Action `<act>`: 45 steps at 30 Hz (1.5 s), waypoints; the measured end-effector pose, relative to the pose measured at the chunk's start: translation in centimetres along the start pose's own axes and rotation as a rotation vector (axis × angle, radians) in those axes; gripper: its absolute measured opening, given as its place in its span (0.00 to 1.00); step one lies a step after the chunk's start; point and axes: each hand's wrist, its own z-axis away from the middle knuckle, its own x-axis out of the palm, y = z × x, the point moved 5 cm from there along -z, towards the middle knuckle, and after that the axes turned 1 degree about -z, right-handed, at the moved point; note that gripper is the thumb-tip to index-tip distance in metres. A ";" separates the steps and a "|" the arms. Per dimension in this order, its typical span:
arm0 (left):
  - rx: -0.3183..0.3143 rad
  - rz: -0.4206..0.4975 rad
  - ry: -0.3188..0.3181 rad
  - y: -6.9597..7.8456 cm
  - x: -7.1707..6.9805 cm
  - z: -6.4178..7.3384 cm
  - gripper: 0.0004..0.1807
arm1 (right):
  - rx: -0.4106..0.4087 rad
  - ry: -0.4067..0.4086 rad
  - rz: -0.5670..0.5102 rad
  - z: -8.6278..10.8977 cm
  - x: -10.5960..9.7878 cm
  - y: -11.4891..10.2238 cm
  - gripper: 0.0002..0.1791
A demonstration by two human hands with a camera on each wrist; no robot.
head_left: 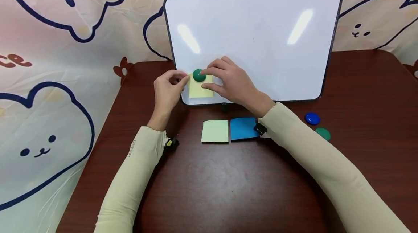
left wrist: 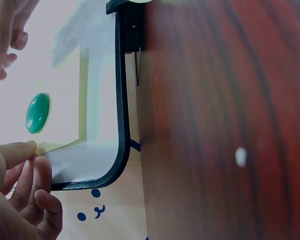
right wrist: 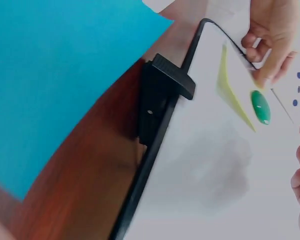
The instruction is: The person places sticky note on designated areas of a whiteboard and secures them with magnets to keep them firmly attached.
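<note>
The left hand [head_left: 168,89] pinches a corner of the yellow note [head_left: 200,90]; the right hand [head_left: 233,82], loosely spread, holds nothing. Between them, a green magnet [head_left: 197,76] sits on the note, which looks light, easily creased, best held by its edges.

The magnet [head_left: 197,76] lies on the note [head_left: 200,92] on the whiteboard [head_left: 254,44] behind the sticky pads [head_left: 214,131].

The disc [head_left: 197,74] looks glossy, the note [head_left: 199,92] matt paper.
</note>
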 end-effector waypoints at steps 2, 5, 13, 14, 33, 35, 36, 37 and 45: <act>-0.003 0.002 -0.005 0.0 0.1 0.0 0.09 | -0.007 0.008 -0.021 0.5 -0.5 -0.2 0.22; -0.012 0.004 -0.016 0.0 0.3 0.0 0.09 | -0.016 -0.002 -0.036 1.3 -0.9 -0.6 0.21; -0.025 0.007 -0.014 0.1 0.3 0.1 0.10 | -0.057 -0.031 -0.042 2.3 -1.6 -1.5 0.19; -0.027 0.008 -0.016 0.1 0.2 0.1 0.10 | -0.059 -0.028 -0.045 2.4 -1.8 -1.6 0.18; -0.035 -0.010 -0.113 0.6 -0.2 1.6 0.11 | -0.107 -0.011 0.007 7.3 -5.6 -1.1 0.14; -0.045 -0.022 -0.158 0.7 0.1 2.1 0.10 | -0.101 -0.015 0.014 8.1 -6.3 -0.8 0.14; -0.050 -0.028 -0.180 0.8 0.1 2.3 0.10 | -0.093 -0.017 0.016 8.5 -6.7 -0.6 0.14; -0.054 -0.038 -0.199 0.9 0.1 2.6 0.09 | -0.081 -0.018 0.018 8.9 -7.0 -0.5 0.14; -0.009 -0.048 -0.224 1.6 -0.3 4.1 0.09 | -0.020 0.006 0.022 12.0 -9.4 1.0 0.10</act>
